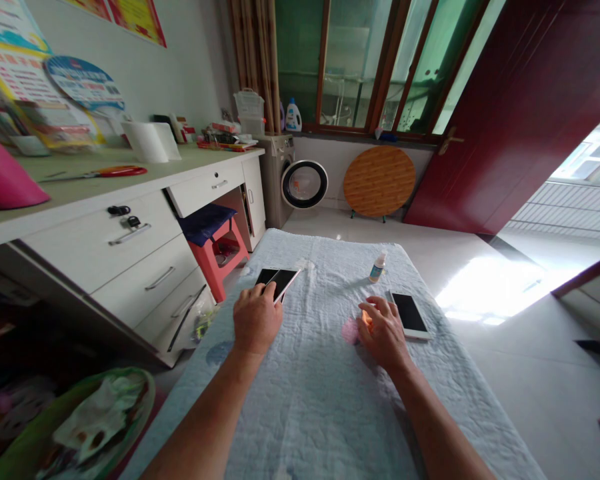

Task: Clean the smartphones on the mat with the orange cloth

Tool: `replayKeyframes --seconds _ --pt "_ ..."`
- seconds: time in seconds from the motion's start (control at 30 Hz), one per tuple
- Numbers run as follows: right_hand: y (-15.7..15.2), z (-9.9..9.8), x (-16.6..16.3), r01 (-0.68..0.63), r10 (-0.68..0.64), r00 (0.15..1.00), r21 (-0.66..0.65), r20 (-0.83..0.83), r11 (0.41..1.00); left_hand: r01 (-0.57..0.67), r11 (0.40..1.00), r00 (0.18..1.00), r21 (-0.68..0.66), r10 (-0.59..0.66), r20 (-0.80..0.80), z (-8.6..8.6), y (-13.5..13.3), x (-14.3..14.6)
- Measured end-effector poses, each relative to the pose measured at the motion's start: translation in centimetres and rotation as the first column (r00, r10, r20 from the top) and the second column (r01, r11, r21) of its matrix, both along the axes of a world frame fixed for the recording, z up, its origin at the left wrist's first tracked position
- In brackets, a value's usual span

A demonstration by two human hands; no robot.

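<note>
Partly hidden: left hand point(256, 319) grips phone point(280, 280); right hand point(383, 331) spread, covering pink cloth point(351, 331).

Position: the single camera sits on the person's head, above the pale blue quilted cloth point(330, 373).
Direction: it faces forward and down, along both forearms.
Distance: the cloth is near; the round wooden board point(379, 181) is far.
Width: very wide, with bent edges.
</note>
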State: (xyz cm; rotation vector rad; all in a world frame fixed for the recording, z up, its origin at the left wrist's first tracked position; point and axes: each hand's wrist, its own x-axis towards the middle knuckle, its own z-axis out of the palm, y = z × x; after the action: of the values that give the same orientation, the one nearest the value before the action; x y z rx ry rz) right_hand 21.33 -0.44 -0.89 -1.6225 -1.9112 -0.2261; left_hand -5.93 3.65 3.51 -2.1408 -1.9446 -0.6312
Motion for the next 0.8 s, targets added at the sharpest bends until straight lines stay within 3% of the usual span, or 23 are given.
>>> replayKeyframes --seconds 0.2,0.37,0.53,0.67,0.8 --pt "-0.1 0.4 0.2 0.03 -0.03 1.0 -0.008 -0.005 1.0 0.097 0.984 0.991 0.151 -0.108 0.072 -0.4 0.5 -0.5" --pt "-0.2 0.8 0.8 0.1 -0.1 0.995 -0.029 -0.021 0.995 0.287 0.927 0.943 0.24 -0.318 0.099 -1.0 0.0 0.8" --pt "-0.4 1.1 1.9 0.165 -0.167 0.984 -0.049 -0.054 0.985 0.483 0.864 0.866 0.141 -0.495 0.07 -2.2 -1.1 3.2" --pt "-0.7 1.5 2.1 0.193 -0.195 0.981 -0.15 0.003 0.97 0.535 0.844 0.844 0.031 -0.535 0.018 -2.8 -1.8 4.6" --pt "-1.2 2.0 1.4 0.194 -0.166 0.979 -0.309 0.115 0.931 0.503 0.863 0.863 -0.043 -0.504 -0.04 -3.3 -2.3 5.5"
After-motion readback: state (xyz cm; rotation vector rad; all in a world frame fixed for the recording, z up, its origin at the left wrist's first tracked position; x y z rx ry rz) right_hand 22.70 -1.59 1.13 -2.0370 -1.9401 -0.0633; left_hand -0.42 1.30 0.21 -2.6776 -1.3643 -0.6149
